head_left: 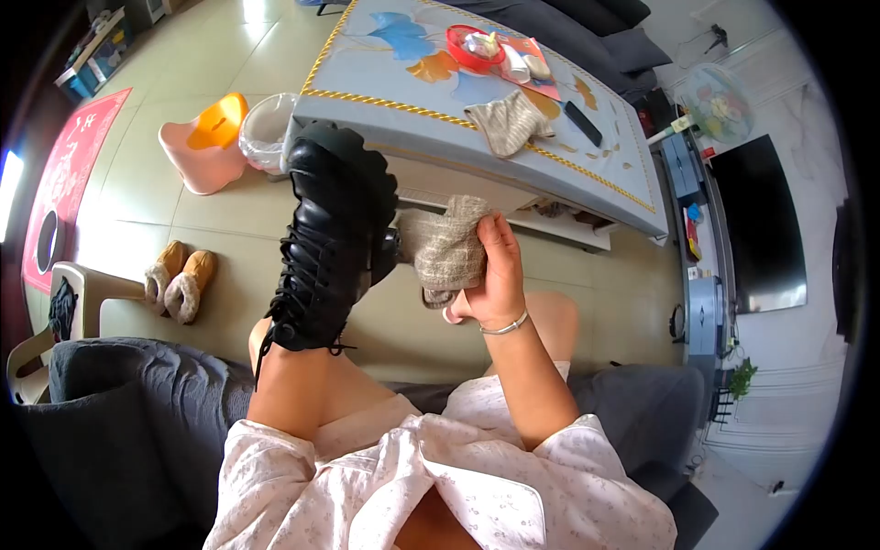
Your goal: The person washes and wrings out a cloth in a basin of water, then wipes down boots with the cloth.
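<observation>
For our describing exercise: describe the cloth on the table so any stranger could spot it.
Find the table with yellow rope-like edging. Near its close edge, beside a black phone, is a crumpled striped cloth. Unlike the fabric in the right hand, it lies unheld.

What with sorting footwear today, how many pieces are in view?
3: one black lace-up boot, raised beside the beige knitted cloth; one tan fur-trimmed slipper and its match, side by side on the tiled floor. More may be hidden.
</observation>
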A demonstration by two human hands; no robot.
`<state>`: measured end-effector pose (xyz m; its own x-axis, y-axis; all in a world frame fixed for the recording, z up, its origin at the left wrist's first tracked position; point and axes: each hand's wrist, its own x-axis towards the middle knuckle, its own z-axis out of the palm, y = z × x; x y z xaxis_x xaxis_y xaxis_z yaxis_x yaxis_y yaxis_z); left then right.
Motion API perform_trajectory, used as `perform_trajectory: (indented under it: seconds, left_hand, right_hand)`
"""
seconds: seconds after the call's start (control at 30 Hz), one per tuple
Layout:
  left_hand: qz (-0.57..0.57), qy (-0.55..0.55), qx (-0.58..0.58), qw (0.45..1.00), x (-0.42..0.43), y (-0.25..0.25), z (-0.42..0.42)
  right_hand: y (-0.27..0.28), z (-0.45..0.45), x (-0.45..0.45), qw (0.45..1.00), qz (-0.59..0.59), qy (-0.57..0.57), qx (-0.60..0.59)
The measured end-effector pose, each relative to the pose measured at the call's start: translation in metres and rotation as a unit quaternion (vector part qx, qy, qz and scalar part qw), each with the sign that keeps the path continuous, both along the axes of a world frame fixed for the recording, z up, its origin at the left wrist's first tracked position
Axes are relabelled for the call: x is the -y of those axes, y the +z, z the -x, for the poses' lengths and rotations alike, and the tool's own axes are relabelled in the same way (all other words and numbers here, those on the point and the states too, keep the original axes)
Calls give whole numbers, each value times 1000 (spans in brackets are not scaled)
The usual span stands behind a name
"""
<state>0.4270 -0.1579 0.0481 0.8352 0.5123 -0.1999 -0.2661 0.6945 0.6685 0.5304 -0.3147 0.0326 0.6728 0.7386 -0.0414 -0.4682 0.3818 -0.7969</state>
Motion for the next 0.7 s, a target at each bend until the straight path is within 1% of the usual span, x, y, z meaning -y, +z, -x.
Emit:
perform_trajectory:
  seconds: [0.03,0.07,0.1,0.17,0.2,0.27,0.37,0.47,0.5,0.57,0.6,0.63,0.67,0.7]
  left_hand:
    - [-28,32,-60,997,2,3,0]
    - [-108,14,-23,994,2,2,0]
    - [-110,13,-20,994,-1,-2,-2]
    - [-27,7,34,999,-5,-10,-3]
    - [-26,7,31,999,-4,-11,-3]
    - [-36,-28,34,998,-2,-12,-3]
    - [-65,-39,31,997,-3,-13,-3]
    - [-108,-44,22,993,-4,-15,0]
    - [-125,-48,19,991,-3,-17,1]
    - [-158,-59,8,986,-1,-20,3]
    - [-175,-64,3,983,1,-22,3]
    - [-190,-69,-3,979,3,-23,5]
    - [-203,-76,-8,976,5,-25,6]
    - [-216,-83,-13,973,8,-27,8]
  right_hand:
    - [3,0,1,1000,-2,-3,5]
    - [7,2,-1,1000,-19,-6,-3]
    - [8,4,-2,999,-34,-8,-14]
    - [7,7,-1,999,-32,-2,-28]
    - [7,10,-1,999,-29,-6,-29]
    - [6,10,-1,999,-26,-10,-30]
    - [6,4,1,999,-17,-18,-46]
    - [22,3,-1,998,6,-63,18]
    - [33,6,-3,998,7,-60,18]
    - [56,11,-7,988,10,-64,139]
    - [65,14,-10,982,17,-52,180]
    - [68,13,-14,982,18,-52,181]
    - [69,11,-18,934,51,-63,349]
    - [70,10,-23,856,81,-71,506]
